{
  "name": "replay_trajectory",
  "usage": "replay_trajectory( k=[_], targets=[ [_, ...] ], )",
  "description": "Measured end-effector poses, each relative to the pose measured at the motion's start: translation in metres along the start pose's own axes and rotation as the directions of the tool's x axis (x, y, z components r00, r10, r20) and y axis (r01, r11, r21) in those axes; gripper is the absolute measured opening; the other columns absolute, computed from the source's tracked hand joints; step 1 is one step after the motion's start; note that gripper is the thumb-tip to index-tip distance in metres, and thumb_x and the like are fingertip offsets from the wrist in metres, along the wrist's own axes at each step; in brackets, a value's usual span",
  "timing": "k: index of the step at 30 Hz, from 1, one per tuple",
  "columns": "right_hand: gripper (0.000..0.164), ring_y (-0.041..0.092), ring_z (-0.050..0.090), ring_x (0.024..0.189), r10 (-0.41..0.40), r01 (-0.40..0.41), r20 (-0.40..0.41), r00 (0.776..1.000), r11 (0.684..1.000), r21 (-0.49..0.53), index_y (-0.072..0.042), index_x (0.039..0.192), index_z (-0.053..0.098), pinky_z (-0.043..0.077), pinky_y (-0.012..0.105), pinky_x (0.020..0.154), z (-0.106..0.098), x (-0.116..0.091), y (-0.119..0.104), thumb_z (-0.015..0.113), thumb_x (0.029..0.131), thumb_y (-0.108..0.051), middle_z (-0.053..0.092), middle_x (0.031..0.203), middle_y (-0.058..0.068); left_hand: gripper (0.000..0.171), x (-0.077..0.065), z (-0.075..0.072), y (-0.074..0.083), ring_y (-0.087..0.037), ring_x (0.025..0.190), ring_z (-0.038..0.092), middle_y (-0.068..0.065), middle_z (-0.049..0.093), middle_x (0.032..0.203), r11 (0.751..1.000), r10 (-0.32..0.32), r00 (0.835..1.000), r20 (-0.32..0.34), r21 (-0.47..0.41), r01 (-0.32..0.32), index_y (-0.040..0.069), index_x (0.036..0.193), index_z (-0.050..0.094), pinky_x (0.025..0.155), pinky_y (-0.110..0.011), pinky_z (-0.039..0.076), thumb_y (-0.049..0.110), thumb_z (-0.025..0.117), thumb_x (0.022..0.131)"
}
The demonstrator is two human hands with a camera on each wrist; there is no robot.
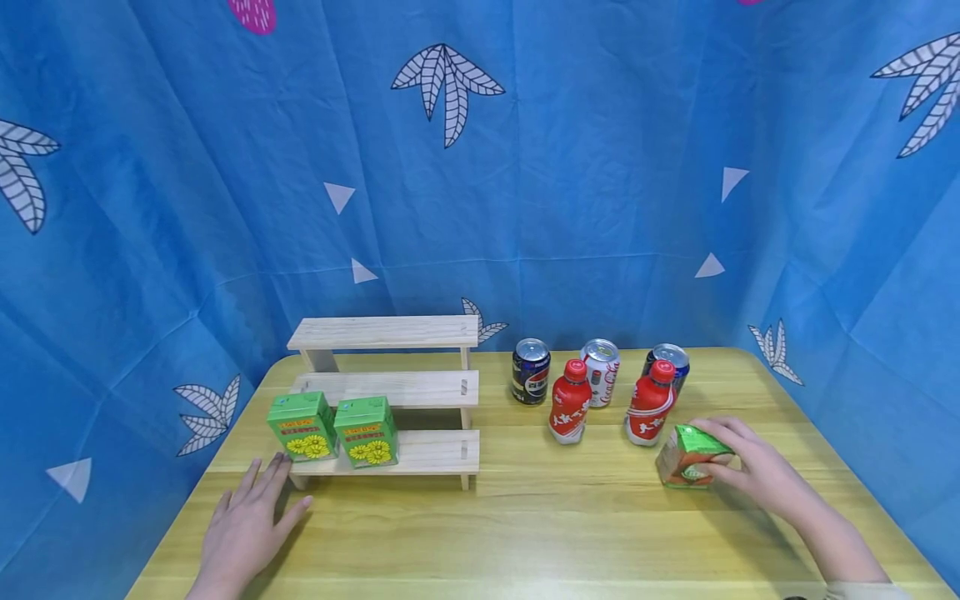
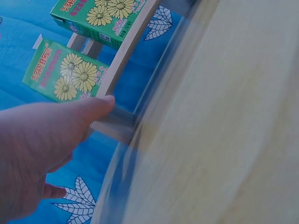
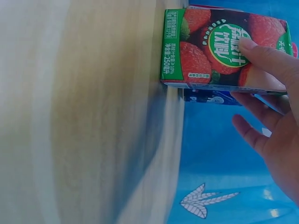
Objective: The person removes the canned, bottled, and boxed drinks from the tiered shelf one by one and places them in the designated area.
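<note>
My right hand (image 1: 757, 462) grips a strawberry juice carton (image 1: 686, 457) from its top, at the right side of the table. In the right wrist view, the thumb lies across the printed front of that carton (image 3: 205, 49), with other fingers behind it. Whether its base touches the table I cannot tell. By the left front corner of a three-tier wooden shelf (image 1: 438, 454), my left hand (image 1: 243, 521) reaches with extended fingers and holds nothing. Two green drink cartons with yellow flowers, a left one (image 1: 303, 427) and a right one (image 1: 367, 432), stand on the lowest tier.
Two red bottles, one on the left (image 1: 570, 404) and one on the right (image 1: 650, 404), stand mid-table. Behind them are a dark can (image 1: 531, 373), a white can (image 1: 601, 371) and a blue can (image 1: 670, 360). A blue curtain (image 1: 570, 183) surrounds the wooden table (image 1: 525, 533).
</note>
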State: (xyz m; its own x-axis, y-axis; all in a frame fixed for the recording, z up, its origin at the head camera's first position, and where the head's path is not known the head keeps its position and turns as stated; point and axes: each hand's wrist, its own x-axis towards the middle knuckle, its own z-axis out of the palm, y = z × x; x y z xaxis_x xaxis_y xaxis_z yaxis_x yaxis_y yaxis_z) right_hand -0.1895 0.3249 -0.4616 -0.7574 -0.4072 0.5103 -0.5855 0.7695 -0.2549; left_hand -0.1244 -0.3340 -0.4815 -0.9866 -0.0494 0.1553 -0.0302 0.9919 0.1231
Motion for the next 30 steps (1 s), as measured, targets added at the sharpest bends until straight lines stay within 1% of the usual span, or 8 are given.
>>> replay_trajectory(
  k=[4, 10, 13, 18, 21, 24, 26, 30],
  targets=[
    [0.068, 0.000, 0.057, 0.092, 0.007, -0.007, 0.030, 1.000, 1.000, 0.007, -0.008, 0.129, 0.060, 0.056, 0.026, 0.064, -0.002, 0.003, 0.002, 0.085, 0.066, -0.003, 0.060, 0.113, 0.010, 0.083, 0.000, 0.000, 0.000, -0.046, 0.142, 0.030, -0.021, 0.038, 0.153, 1.000, 0.001, 1.000, 0.001, 0.002, -0.001, 0.004, 0.149, 0.038, 0.105, -0.077, 0.023, 0.064, 0.050, 0.092],
    [0.070, 0.021, 0.064, 0.090, -0.020, 0.022, 0.030, 0.999, 0.997, -0.075, -0.011, 0.128, 0.062, 0.057, 0.032, 0.068, -0.007, 0.007, 0.006, 0.087, 0.063, -0.007, 0.064, 0.112, 0.011, 0.082, 0.000, 0.000, 0.000, -0.046, 0.141, 0.031, -0.021, 0.039, 0.152, 1.000, 0.009, 1.000, -0.013, 0.006, -0.009, 0.004, 0.148, 0.039, 0.105, -0.078, 0.024, 0.063, 0.051, 0.092],
    [0.069, 0.027, 0.065, 0.090, -0.022, 0.025, 0.034, 0.999, 0.995, -0.101, -0.012, 0.127, 0.062, 0.057, 0.035, 0.069, -0.008, 0.008, 0.006, 0.087, 0.063, -0.008, 0.066, 0.112, 0.011, 0.082, -0.001, 0.000, -0.001, -0.046, 0.141, 0.031, -0.022, 0.040, 0.152, 1.000, 0.011, 1.000, -0.017, 0.000, -0.011, 0.004, 0.148, 0.039, 0.104, -0.078, 0.024, 0.063, 0.051, 0.092],
    [0.068, 0.031, 0.065, 0.092, -0.020, 0.025, 0.045, 0.999, 0.992, -0.126, -0.012, 0.126, 0.063, 0.057, 0.040, 0.070, -0.010, 0.008, 0.003, 0.088, 0.063, -0.010, 0.066, 0.113, 0.012, 0.084, 0.000, 0.001, -0.001, -0.046, 0.141, 0.030, -0.022, 0.038, 0.153, 1.000, 0.008, 1.000, 0.007, 0.006, -0.008, 0.004, 0.149, 0.038, 0.105, -0.078, 0.024, 0.064, 0.050, 0.092],
    [0.068, 0.033, 0.064, 0.096, 0.020, -0.012, 0.067, 0.998, 0.993, -0.120, -0.014, 0.129, 0.061, 0.056, 0.043, 0.070, -0.011, 0.007, 0.000, 0.088, 0.066, -0.016, 0.064, 0.116, 0.012, 0.085, 0.000, 0.000, -0.001, -0.047, 0.141, 0.030, -0.022, 0.038, 0.153, 1.000, 0.008, 1.000, 0.013, 0.012, -0.008, 0.003, 0.149, 0.037, 0.105, -0.078, 0.023, 0.065, 0.049, 0.092],
    [0.069, 0.035, 0.062, 0.104, 0.080, -0.069, 0.089, 0.993, 0.991, -0.113, -0.020, 0.134, 0.058, 0.055, 0.049, 0.074, -0.012, 0.007, -0.004, 0.086, 0.072, -0.026, 0.061, 0.122, 0.011, 0.086, -0.001, 0.000, -0.001, -0.047, 0.141, 0.029, -0.023, 0.037, 0.153, 1.000, 0.009, 1.000, 0.014, 0.014, -0.009, 0.003, 0.149, 0.037, 0.105, -0.078, 0.023, 0.066, 0.048, 0.092],
    [0.070, 0.036, 0.059, 0.108, 0.101, -0.089, 0.096, 0.990, 0.989, -0.117, -0.024, 0.137, 0.055, 0.053, 0.055, 0.077, -0.013, 0.006, -0.006, 0.084, 0.074, -0.033, 0.059, 0.125, 0.011, 0.087, -0.001, -0.001, -0.001, -0.047, 0.141, 0.029, -0.023, 0.037, 0.153, 1.000, 0.010, 1.000, 0.016, 0.014, -0.010, 0.002, 0.149, 0.036, 0.105, -0.077, 0.022, 0.066, 0.048, 0.092],
    [0.074, 0.036, 0.055, 0.110, 0.085, -0.073, 0.069, 0.994, 0.985, -0.155, -0.026, 0.139, 0.053, 0.050, 0.059, 0.081, -0.015, 0.006, -0.010, 0.084, 0.072, -0.036, 0.056, 0.127, 0.011, 0.088, -0.001, -0.001, 0.000, -0.048, 0.141, 0.029, -0.023, 0.036, 0.153, 1.000, 0.008, 1.000, 0.022, 0.012, -0.008, 0.002, 0.149, 0.036, 0.106, -0.077, 0.022, 0.067, 0.047, 0.091]
  ],
)
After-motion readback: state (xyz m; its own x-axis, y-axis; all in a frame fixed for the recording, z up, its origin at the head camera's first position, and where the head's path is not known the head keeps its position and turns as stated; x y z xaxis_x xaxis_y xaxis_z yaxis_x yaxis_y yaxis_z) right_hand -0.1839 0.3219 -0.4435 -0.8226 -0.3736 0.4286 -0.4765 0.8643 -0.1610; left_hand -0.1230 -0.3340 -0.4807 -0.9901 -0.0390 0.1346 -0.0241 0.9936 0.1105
